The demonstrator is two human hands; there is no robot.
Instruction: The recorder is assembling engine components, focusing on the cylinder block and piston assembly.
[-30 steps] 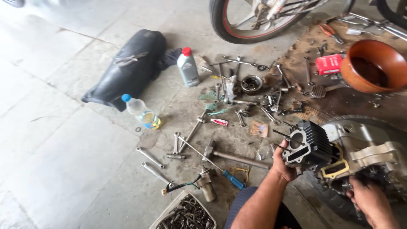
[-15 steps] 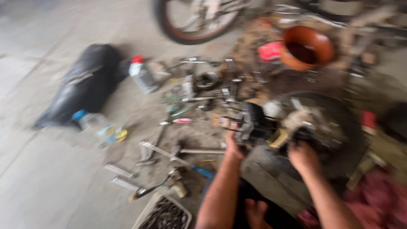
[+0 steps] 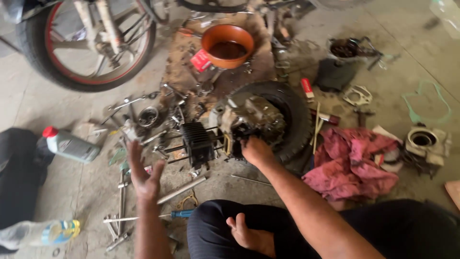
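Engine (image 3: 249, 120) gripped by right hand (image 3: 256, 149) on tyre (image 3: 294, 115), left hand (image 3: 141, 175) held open, empty, left of black cylinder (image 3: 199, 141), beside engine

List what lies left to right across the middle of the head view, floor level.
Grey oil bottle with red cap → left hand, open in the air → black finned cylinder → right hand on the engine case → red rag → metal cylinder part.

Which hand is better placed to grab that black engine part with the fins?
Left. The left hand hovers open beside the black finned cylinder, touching nothing. The right hand is busy on the engine case.
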